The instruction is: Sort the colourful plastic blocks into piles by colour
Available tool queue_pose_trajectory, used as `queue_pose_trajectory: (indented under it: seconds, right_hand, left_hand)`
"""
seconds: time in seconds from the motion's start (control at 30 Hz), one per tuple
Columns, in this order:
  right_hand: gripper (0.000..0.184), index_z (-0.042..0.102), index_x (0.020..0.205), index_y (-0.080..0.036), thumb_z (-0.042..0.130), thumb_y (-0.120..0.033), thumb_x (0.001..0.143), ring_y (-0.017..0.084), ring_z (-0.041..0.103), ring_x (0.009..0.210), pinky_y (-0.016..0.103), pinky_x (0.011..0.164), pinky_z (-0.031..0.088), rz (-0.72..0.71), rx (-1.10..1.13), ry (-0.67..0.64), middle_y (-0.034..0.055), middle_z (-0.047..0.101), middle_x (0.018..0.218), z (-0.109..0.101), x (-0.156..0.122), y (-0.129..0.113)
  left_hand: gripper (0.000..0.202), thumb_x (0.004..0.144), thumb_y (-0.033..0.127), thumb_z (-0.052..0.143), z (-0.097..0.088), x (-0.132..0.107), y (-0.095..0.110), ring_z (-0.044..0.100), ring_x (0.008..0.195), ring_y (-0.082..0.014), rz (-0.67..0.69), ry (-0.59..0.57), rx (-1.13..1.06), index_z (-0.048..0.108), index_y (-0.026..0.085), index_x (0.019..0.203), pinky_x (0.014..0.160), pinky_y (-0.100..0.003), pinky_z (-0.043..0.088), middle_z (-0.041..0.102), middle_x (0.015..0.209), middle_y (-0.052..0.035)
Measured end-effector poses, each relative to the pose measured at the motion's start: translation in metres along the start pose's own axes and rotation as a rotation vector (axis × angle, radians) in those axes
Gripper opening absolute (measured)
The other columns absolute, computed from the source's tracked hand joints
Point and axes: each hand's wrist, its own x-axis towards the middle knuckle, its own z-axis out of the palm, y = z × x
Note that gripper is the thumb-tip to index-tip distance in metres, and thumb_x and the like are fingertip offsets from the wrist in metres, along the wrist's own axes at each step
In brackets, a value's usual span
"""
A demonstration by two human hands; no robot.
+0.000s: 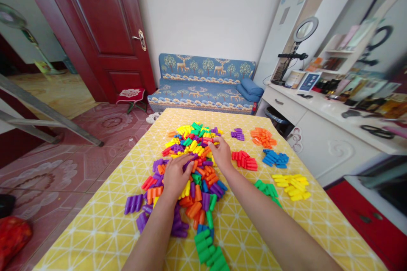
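Note:
A mixed heap of short ribbed plastic building pieces (193,186) in purple, orange, red, yellow, green and blue covers the middle of the table. My left hand (176,173) lies palm down over the heap, fingers stretched to the right and thumb apart, touching pieces near its fingertips. On the heap's right side is my right hand (221,153), its thumb and fingers slightly apart beside red and orange pieces. No piece shows clearly held in either hand. Single-colour groups lie to the right: purple (238,134), orange (263,137), red (244,160), blue (275,159), yellow (291,186) and green (267,191).
The table wears a yellow patterned cloth (104,220). Behind it stands a blue sofa (203,89). A white dresser (330,135) with bottles and a ring light (305,29) is at right. A red stool (131,95) and a metal ladder leg (54,112) stand left.

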Motion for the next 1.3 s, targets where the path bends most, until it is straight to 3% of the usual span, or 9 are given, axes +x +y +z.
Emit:
queue_pose_trajectory:
  seconds: [0.17, 0.27, 0.37, 0.5, 0.73, 0.93, 1.1, 1.23, 1.3]
  right_hand:
    - [0.036, 0.06, 0.105, -0.016, 0.051, -0.042, 0.082, 0.019, 0.065, 0.082, 0.029, 0.071, 0.051, 0.064, 0.041, 0.146, 0.0082, 0.069, 0.097, -0.045, 0.021, 0.046]
    - [0.038, 0.062, 0.104, -0.014, 0.054, -0.041, 0.079, 0.022, 0.065, 0.076, 0.032, 0.069, 0.051, 0.151, -0.015, 0.207, 0.0084, 0.069, 0.085, -0.074, 0.036, 0.081]
    - [0.033, 0.067, 0.097, -0.015, 0.056, -0.039, 0.077, 0.022, 0.065, 0.071, 0.032, 0.067, 0.05, 0.214, -0.087, 0.195, 0.0068, 0.069, 0.074, -0.093, 0.044, 0.109]
    - [0.029, 0.071, 0.091, -0.015, 0.055, -0.035, 0.079, 0.022, 0.067, 0.075, 0.03, 0.069, 0.051, 0.241, -0.179, 0.119, 0.0082, 0.072, 0.078, -0.101, 0.047, 0.129]
    - [0.03, 0.074, 0.097, -0.016, 0.055, -0.036, 0.084, 0.022, 0.068, 0.092, 0.028, 0.079, 0.049, 0.229, -0.346, -0.025, 0.0102, 0.074, 0.096, -0.097, 0.055, 0.13]
    - [0.027, 0.076, 0.084, -0.017, 0.056, -0.036, 0.086, 0.022, 0.068, 0.086, 0.026, 0.073, 0.047, 0.204, -0.436, -0.109, 0.0098, 0.074, 0.084, -0.09, 0.056, 0.123]
    - [0.028, 0.074, 0.102, -0.019, 0.054, -0.031, 0.087, 0.019, 0.067, 0.091, 0.025, 0.077, 0.047, 0.106, -0.421, -0.126, 0.0077, 0.073, 0.102, -0.089, 0.051, 0.117]
    - [0.022, 0.075, 0.083, -0.021, 0.055, -0.028, 0.086, 0.02, 0.067, 0.089, 0.026, 0.078, 0.047, 0.007, -0.398, -0.169, 0.0057, 0.074, 0.091, -0.09, 0.046, 0.109]
    - [0.021, 0.075, 0.082, -0.021, 0.055, -0.028, 0.086, 0.022, 0.066, 0.092, 0.03, 0.082, 0.047, -0.025, -0.39, -0.159, 0.007, 0.074, 0.092, -0.089, 0.044, 0.101]
  left_hand:
    - [0.028, 0.092, 0.035, 0.05, 0.0, -0.001, 0.0, 0.062, 0.116, -0.0234, 0.012, 0.01, -0.005, 0.07, 0.03, 0.111, 0.107, -0.047, 0.042, 0.07, 0.12, -0.0009]
    - [0.029, 0.092, 0.036, 0.05, 0.0, -0.001, 0.001, 0.062, 0.116, -0.0233, 0.003, 0.005, -0.008, 0.07, 0.029, 0.112, 0.106, -0.045, 0.044, 0.07, 0.12, -0.0014]
    - [0.028, 0.092, 0.036, 0.05, 0.0, -0.001, 0.001, 0.062, 0.116, -0.0233, 0.001, 0.01, -0.004, 0.07, 0.03, 0.111, 0.107, -0.046, 0.043, 0.07, 0.12, -0.0014]
    - [0.029, 0.092, 0.036, 0.05, 0.001, -0.001, -0.001, 0.062, 0.116, -0.0227, 0.011, 0.01, -0.008, 0.07, 0.03, 0.112, 0.107, -0.046, 0.042, 0.07, 0.119, -0.0011]
    - [0.029, 0.092, 0.036, 0.05, 0.0, -0.001, -0.001, 0.062, 0.116, -0.0226, 0.003, 0.002, -0.007, 0.07, 0.03, 0.112, 0.107, -0.046, 0.043, 0.07, 0.121, -0.0015]
    - [0.029, 0.092, 0.036, 0.05, 0.0, -0.001, 0.0, 0.062, 0.116, -0.0222, 0.01, 0.005, -0.014, 0.07, 0.031, 0.112, 0.107, -0.045, 0.043, 0.07, 0.119, -0.0013]
    - [0.029, 0.092, 0.036, 0.05, -0.001, 0.0, 0.001, 0.062, 0.116, -0.022, -0.005, 0.0, -0.007, 0.07, 0.03, 0.112, 0.108, -0.045, 0.042, 0.07, 0.119, -0.0013]
    - [0.029, 0.091, 0.035, 0.05, 0.0, -0.001, 0.0, 0.062, 0.115, -0.0225, 0.014, 0.015, -0.03, 0.071, 0.03, 0.111, 0.107, -0.046, 0.043, 0.07, 0.119, -0.0014]
    - [0.029, 0.091, 0.034, 0.05, 0.0, -0.001, 0.0, 0.063, 0.114, -0.0227, 0.025, 0.02, -0.045, 0.071, 0.031, 0.111, 0.107, -0.046, 0.043, 0.071, 0.118, -0.0012]
